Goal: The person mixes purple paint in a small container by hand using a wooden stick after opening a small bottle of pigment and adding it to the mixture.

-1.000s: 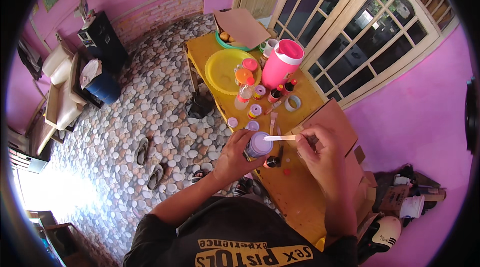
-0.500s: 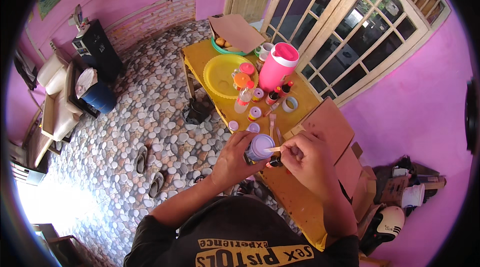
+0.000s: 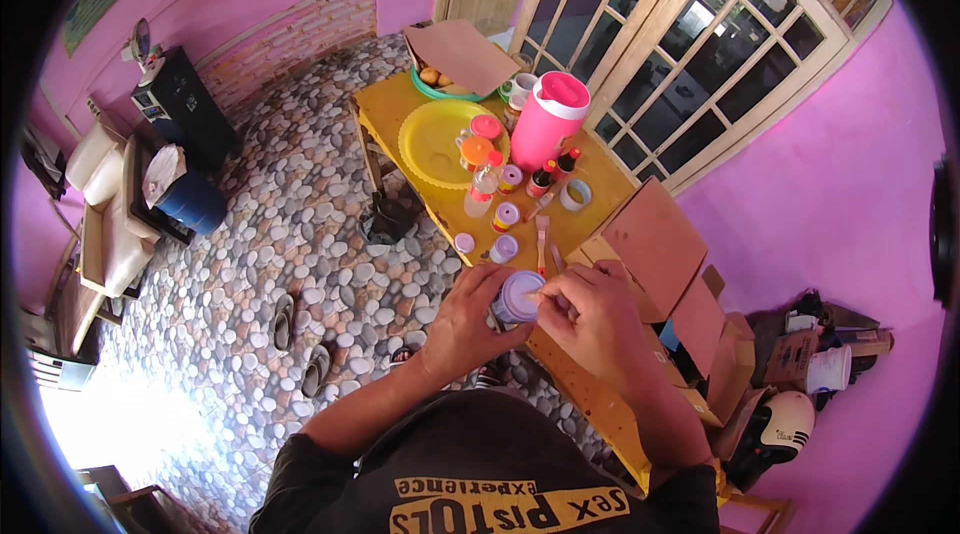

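Note:
In my left hand is a see-through jar of pale lilac, paint-like stuff, its fingers wrapped around the side. My right hand pinches a thin wooden stick, whose far end dips into the jar; most of the stick is hidden by my fingers. Just beyond the jar stand a small lilac-topped pot and a tin with a lilac top. A lilac lid or small pot sits at the table's left edge. A flat paintbrush lies right of the pots.
The yellow table also holds a yellow basin, a pink jug, a clear bottle, dark bottles and a tape roll. Right of my arm is an open cardboard box. Sandals lie on the floor.
My right hand has shifted slightly left, closer over the jar, and less of the stick shows. The left hand keeps its hold. The whole view has shifted a little.

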A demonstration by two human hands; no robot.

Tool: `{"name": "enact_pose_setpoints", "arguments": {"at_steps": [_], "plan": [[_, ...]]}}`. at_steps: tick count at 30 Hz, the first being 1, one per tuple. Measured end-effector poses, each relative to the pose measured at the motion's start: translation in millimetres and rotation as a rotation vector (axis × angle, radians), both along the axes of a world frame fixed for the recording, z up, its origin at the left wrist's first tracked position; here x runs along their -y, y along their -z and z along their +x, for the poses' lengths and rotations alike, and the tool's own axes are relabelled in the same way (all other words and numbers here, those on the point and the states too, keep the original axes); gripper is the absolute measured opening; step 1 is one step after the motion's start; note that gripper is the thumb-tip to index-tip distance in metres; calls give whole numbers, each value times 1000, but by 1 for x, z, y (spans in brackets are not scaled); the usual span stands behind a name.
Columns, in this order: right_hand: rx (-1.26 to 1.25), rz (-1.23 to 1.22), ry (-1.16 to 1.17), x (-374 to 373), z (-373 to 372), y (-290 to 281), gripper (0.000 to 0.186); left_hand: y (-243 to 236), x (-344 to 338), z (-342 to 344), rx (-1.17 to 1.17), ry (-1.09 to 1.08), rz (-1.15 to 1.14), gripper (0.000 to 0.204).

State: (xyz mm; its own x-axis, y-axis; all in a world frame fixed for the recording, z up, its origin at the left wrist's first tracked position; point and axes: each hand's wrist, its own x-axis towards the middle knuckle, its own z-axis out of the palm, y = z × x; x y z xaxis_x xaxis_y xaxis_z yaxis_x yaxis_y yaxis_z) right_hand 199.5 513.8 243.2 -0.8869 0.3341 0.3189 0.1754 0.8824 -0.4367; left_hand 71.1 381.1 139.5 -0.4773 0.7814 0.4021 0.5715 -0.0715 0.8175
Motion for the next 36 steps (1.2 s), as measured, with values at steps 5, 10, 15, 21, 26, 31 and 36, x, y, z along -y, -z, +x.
{"name": "enact_pose_setpoints", "arguments": {"at_steps": [5, 10, 15, 21, 26, 31, 36], "plan": [[44, 17, -23, 1, 3, -3, 15, 1, 3, 0, 6, 0, -14, 65], [27, 109, 23, -1, 2, 3, 16, 5, -3, 1, 7, 4, -2, 64], [-18, 42, 21, -4, -3, 7, 16, 9, -7, 0, 14, 8, 0, 69], [41, -36, -17, -7, 2, 3, 17, 7, -10, -2, 15, 21, 13, 65], [47, 83, 53, -11, 1, 1, 16, 7, -12, -3, -1, 13, -4, 70], [-14, 52, 19, -13, -5, 9, 16, 6, -14, -4, 1, 18, 3, 70], [22, -41, -30, -12, -2, 9, 16, 8, -12, -3, 4, 28, 30, 64]]}}
